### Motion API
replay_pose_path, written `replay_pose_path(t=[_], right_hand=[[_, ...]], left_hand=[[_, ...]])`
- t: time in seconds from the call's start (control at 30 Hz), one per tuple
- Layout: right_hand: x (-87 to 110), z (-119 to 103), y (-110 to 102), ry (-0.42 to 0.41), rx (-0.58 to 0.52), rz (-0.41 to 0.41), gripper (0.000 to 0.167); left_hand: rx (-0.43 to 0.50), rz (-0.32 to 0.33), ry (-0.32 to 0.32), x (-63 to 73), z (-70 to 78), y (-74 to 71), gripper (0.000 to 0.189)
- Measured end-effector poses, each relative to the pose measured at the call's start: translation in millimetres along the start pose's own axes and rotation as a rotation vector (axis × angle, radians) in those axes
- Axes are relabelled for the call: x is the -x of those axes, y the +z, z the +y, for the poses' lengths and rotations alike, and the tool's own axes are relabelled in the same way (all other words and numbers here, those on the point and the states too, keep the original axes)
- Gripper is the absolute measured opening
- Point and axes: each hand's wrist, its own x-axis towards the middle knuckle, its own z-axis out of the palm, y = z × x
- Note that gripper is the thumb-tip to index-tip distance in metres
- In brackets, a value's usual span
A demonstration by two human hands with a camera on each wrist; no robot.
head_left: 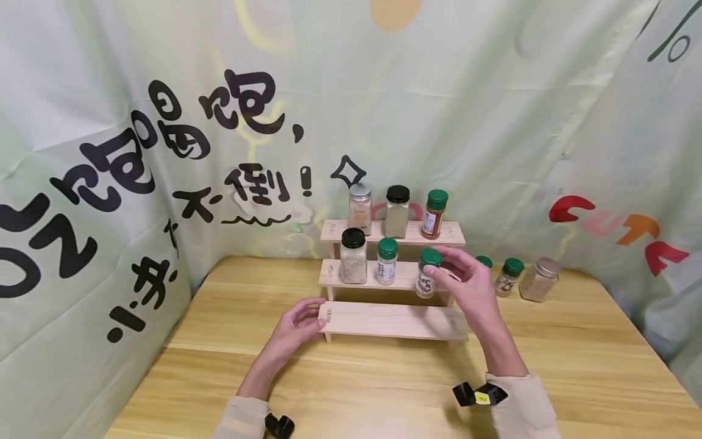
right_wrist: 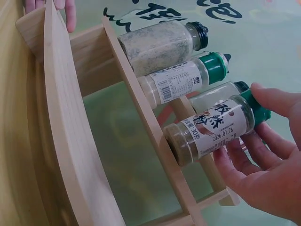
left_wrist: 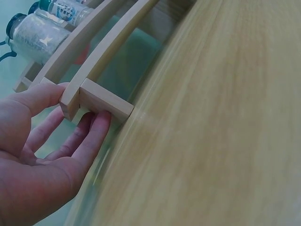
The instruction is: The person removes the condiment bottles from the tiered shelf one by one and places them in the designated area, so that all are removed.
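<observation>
A three-tier wooden spice rack stands on the table. At the left end of its lowest tier, my left hand grips the wood, thumb over the board's edge and fingers against the leg. My right hand pinches a green-capped spice jar by its cap at the right of the middle tier. In the right wrist view, the jar's labelled side shows brown powder below, its base right at the board's front edge. Beside it on that tier are another green-capped jar and a black-capped jar.
The top tier bears a silver-capped jar, a black-capped jar and a green-capped jar of red spice. Right of the rack stand a green-capped jar, a silver-capped jar and a partly hidden green cap. A printed curtain hangs behind.
</observation>
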Motion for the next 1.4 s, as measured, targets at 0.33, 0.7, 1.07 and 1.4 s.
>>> replay_pose_path(t=[0.33, 0.7, 1.07, 1.4], right_hand=[[4.3, -1.3, 1.8, 0.018, 0.055, -0.018, 0.046], [13.1, -4.1, -15.1, -0.045, 0.075, -0.021, 0.04], [25.6, -7.1, -27.1, -0.056, 0.144, -0.06, 0.037], [32.9, -3.9, -38.3, -0.07, 0.015, -0.062, 0.037]], left_hand=[[0.003, -0.005, 0.001, -0.5, -3.6, -1.4, 0.055], [0.011, -0.013, -0.003, -1.0, 1.4, -1.2, 0.057], [-0.002, 0.01, -0.004, 1.5, -1.7, -2.4, 0.055], [0.0, 0.006, -0.001, -0.7, -2.5, -2.1, 0.056]])
